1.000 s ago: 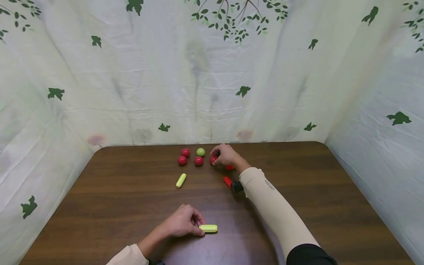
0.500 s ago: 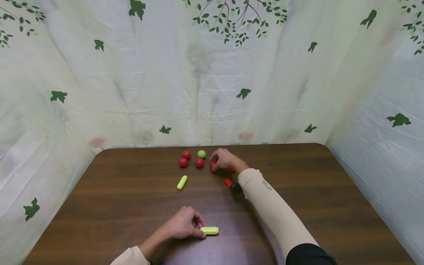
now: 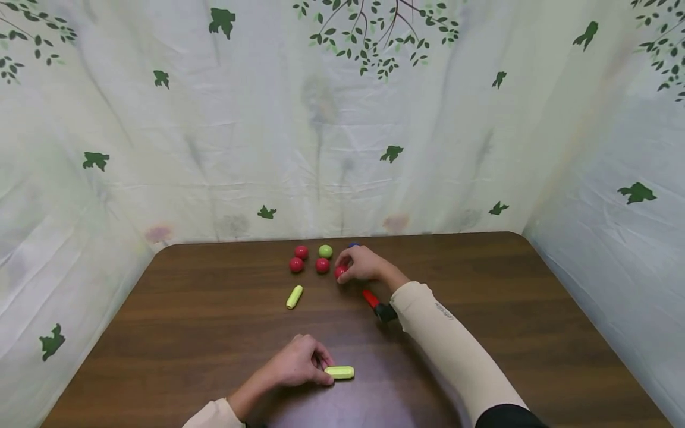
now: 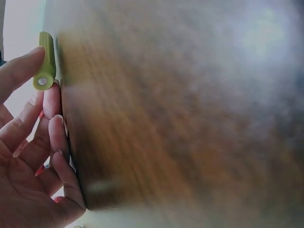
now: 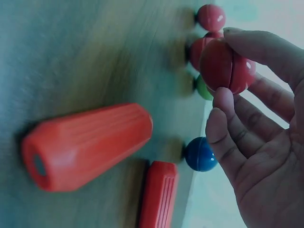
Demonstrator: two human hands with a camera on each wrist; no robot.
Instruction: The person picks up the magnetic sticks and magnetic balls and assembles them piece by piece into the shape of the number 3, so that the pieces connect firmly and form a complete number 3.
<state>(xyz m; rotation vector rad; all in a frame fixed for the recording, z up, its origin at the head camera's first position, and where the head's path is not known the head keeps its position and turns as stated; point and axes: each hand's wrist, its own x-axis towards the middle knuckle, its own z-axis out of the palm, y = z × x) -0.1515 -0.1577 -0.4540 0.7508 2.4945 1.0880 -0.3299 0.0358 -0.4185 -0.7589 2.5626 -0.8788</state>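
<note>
My left hand pinches one end of a yellow-green rod at the near middle of the table. In the left wrist view the rod shows a round silvery spot on its end. Farther back, my right hand holds a red ball between thumb and fingertips. A seam runs around that ball in the right wrist view. To its left sit several other red balls and a green ball. Behind the right hand a blue ball is partly covered.
Another yellow-green rod lies left of centre. A red rod lies below the right wrist, its near end by a black wristband. The right wrist view shows a second red rod. A patterned curtain stands behind the table.
My right hand has drawn slightly nearer and left with the red ball. The blue ball now shows behind it, and the second red rod is hidden in the head view. My left hand stays put.
</note>
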